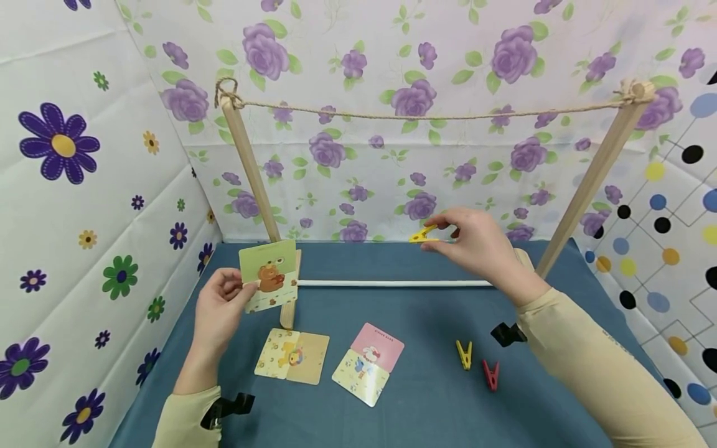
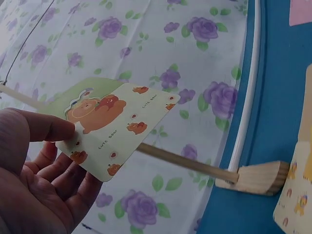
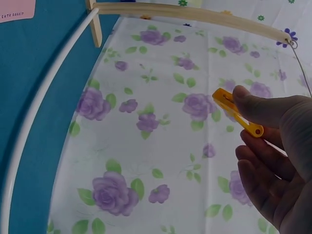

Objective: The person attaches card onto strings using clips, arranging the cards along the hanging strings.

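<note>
My left hand (image 1: 220, 303) pinches a green and cream card (image 1: 270, 277) printed with a brown bear, thumb in front and the other fingers behind it. In the left wrist view the words "cute bear" show on this bear card (image 2: 122, 109). Higher and to the right, my right hand (image 1: 476, 242) pinches a yellow clothespin (image 1: 424, 234) between thumb and fingertips. The right wrist view shows the clothespin (image 3: 238, 113) held in the air before the flowered cloth. A twine line (image 1: 392, 116) runs above both hands, slightly sagging, with nothing hanging on it.
Two wooden posts (image 1: 249, 168) hold the twine, joined low down by a white rod (image 1: 392, 284). On the blue cloth (image 1: 426, 398) lie a lion card (image 1: 292, 356), a pink rabbit card (image 1: 368, 364), a second yellow clothespin (image 1: 464, 355) and a red clothespin (image 1: 490, 376).
</note>
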The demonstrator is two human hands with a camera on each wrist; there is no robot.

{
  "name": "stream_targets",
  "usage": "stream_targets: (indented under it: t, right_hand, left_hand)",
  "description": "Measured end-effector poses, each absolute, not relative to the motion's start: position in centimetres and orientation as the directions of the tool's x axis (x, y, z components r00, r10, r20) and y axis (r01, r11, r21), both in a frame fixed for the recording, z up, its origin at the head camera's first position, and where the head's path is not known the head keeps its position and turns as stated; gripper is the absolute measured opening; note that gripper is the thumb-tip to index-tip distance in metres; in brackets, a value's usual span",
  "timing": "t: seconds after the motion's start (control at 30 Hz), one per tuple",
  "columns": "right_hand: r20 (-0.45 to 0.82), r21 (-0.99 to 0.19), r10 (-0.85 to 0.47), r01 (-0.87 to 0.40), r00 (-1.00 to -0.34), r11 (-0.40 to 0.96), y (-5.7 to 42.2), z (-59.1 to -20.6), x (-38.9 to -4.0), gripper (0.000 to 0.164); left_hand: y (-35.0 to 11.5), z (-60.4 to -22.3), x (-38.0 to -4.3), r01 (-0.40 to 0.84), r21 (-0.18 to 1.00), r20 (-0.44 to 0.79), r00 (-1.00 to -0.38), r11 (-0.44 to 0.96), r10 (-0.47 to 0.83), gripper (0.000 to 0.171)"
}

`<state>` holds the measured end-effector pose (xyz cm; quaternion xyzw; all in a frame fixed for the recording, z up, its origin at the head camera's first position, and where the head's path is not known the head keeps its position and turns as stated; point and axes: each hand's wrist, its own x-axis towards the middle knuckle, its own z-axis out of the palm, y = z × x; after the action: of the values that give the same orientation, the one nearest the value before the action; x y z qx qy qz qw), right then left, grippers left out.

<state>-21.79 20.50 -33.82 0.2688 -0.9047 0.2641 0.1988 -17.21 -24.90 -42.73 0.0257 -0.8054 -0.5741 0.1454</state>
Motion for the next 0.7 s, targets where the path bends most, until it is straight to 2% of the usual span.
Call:
stream_targets:
  t: [0.53,0.7]
  right_hand:
    - [0.619,-0.309,-0.376,-0.653,-0.690,0.691,20.0,-31.0,-22.1,0.034]
    - [0.636,-0.307,-0.362,-0.654,-0.682,0.692,20.1,-30.4,-22.2,0.033]
  left_hand:
    - [-21.5,-41.3,-18.7,0.242,0.943,0.275,-0.953,0.228,-0.127,0.023]
    - [-20.5,-40.6,-19.3,0.265,0.943,0.288,-0.953,0.199,-0.096,0.024]
